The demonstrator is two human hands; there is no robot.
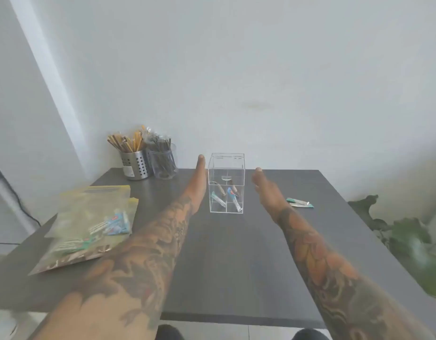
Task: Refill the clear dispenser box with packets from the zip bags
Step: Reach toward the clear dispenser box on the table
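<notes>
Both hands reach forward over the dark table, one on each side of the clear box. The left hand is edge-on, its fingers straight and held together, their tips level with the box's upper left edge; the hand lies just beside the box's left wall, and whether it touches cannot be told. The right hand is a little apart from the box's right wall, fingers extended and loosely together, holding nothing; its fingertips point toward the wall behind the table. The box stands upright between the two sets of fingers, divided into compartments at the bottom, with a few packets leaning inside, green-and-white at the left and blue-and-white at the right, plus some brown ones behind. Well to the left of the left fingers and nearer the person, the zip bags lie flat in an overlapping pile, with blue, green and white packets showing through the plastic. Just right of the right hand, two loose green-and-white packets lie on the table. Beyond the left fingertips, at the table's far edge, stand a perforated metal cup and a clear cup, both holding sticks. A plant shows far to the right of the right hand.
</notes>
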